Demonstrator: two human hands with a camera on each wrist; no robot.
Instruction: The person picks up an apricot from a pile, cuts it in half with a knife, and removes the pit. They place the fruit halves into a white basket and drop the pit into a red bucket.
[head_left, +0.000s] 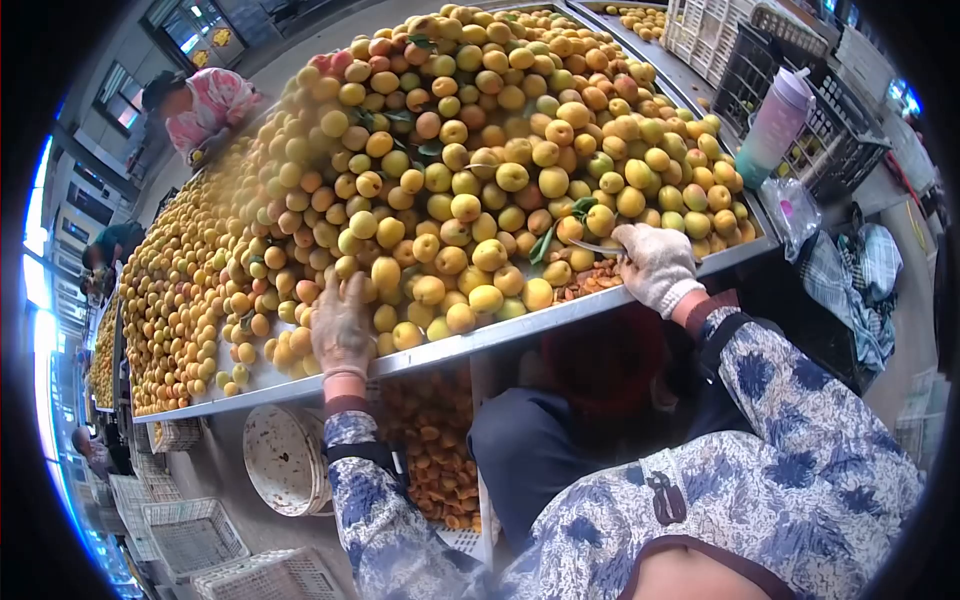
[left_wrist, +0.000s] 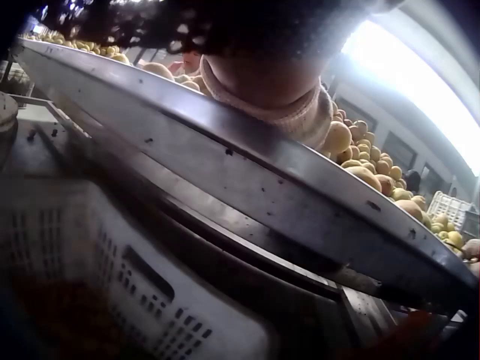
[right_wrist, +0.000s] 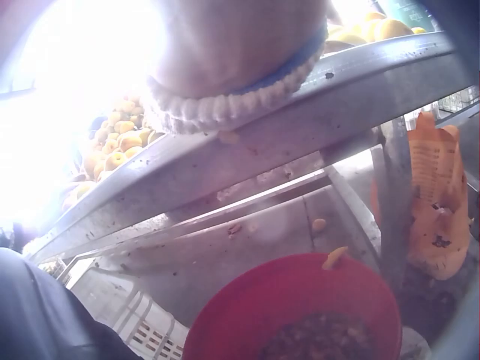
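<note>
Grey metal tabletop (head_left: pixel 530 325), apricots (head_left: pixel 490 255) heaped up to its front edge. Left hand (head_left: pixel 342 325), gloved, at that edge left of its middle, fingers among the fruit; whether it grips one, cannot tell. Right hand (head_left: pixel 657 265), gloved, towards the right corner, holds a knife (head_left: pixel 597 247). Risks: disturbed fruit could roll over the edge; a slipping blade could cut through a glove. Orange bag (right_wrist: pixel 433 195), below the tabletop: print present, illegible.
</note>
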